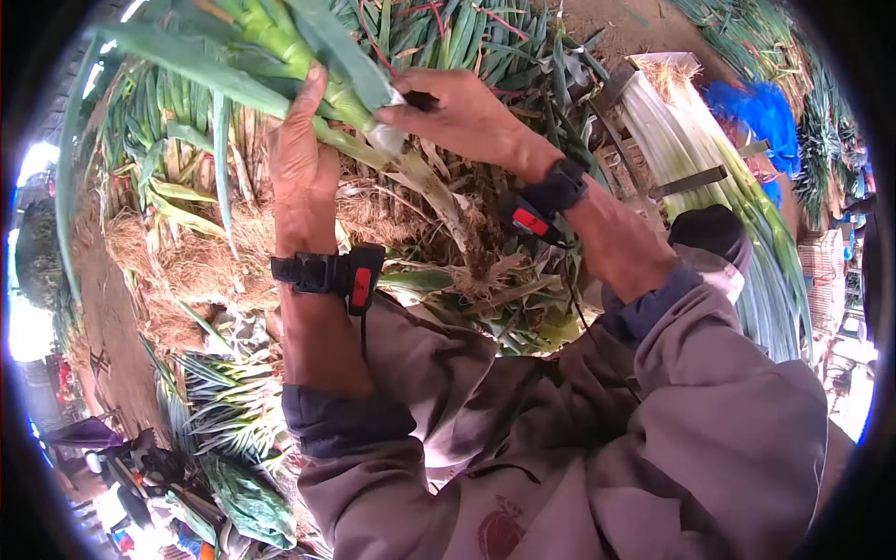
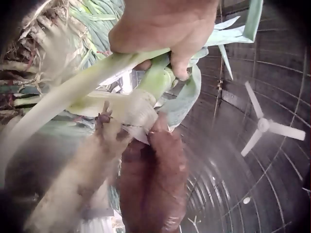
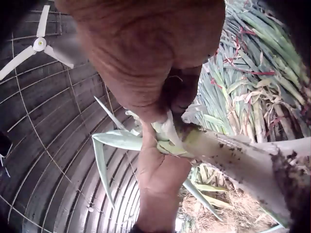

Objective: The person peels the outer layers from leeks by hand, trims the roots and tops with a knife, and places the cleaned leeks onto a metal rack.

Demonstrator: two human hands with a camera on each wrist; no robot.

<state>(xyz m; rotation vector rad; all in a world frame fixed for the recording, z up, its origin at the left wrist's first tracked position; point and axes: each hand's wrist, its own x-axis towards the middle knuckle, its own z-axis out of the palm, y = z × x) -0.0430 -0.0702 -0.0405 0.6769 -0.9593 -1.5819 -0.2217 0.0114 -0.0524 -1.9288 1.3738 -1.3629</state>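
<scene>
In the head view my left hand (image 1: 303, 145) grips a leek (image 1: 434, 191) just below its green leaves. The stalk slants down to the right and ends in dirt-covered roots. My right hand (image 1: 467, 112) pinches a pale outer leaf layer of the stalk, close beside the left thumb. The left wrist view shows the right fingertips (image 2: 158, 128) at this whitish layer, and a second pale stem (image 2: 73, 92) running under the left hand. Soil specks the white stalk (image 3: 233, 158) in the right wrist view, where the curled right fingers partly hide the pinch.
Bundled leeks with red ties (image 1: 457, 37) lie beyond the hands, and pale root masses (image 1: 196, 261) spread at left. Leaf scraps (image 1: 513, 289) lie in front of the knees. Long trimmed leeks (image 1: 691, 131) rest on a rack at right, near blue plastic (image 1: 761, 121).
</scene>
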